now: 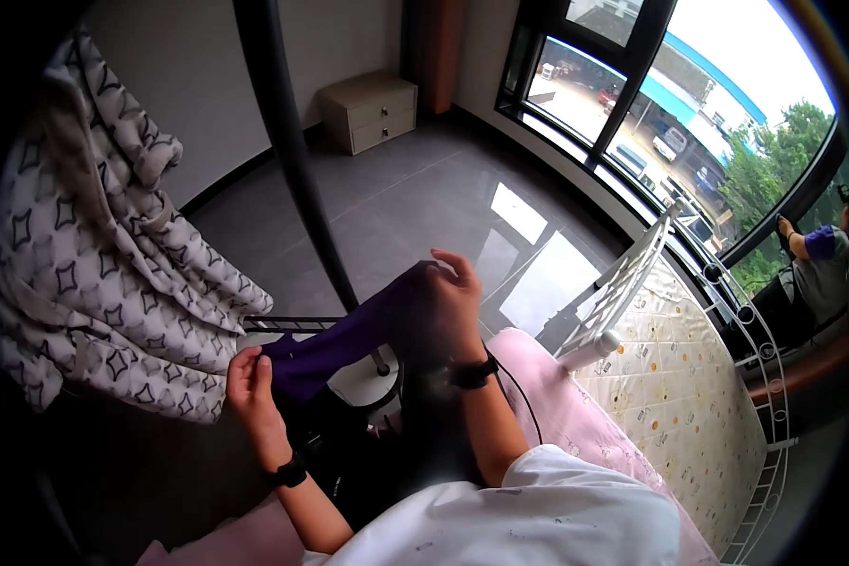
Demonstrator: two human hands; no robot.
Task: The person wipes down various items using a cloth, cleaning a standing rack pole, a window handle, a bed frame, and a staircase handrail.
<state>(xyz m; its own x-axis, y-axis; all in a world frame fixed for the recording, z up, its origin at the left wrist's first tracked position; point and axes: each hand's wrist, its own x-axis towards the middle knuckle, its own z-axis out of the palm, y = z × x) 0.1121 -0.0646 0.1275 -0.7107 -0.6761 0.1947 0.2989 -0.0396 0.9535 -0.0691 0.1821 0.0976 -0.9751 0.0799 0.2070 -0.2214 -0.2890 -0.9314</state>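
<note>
Purple cloth [357, 330]: dark, long, narrow, extended slantwise.

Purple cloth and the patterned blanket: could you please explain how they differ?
The purple cloth looks mostly plain and dark; the blanket is whitish with dark star-like outlines. The cloth stretches between the left hand and right hand; the blanket hangs in folds. The cloth looks smaller than the blanket. Both are fabric.

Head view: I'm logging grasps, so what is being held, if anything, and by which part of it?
A purple cloth, by opposite ends: left grip on one, right grip on the other.
</note>
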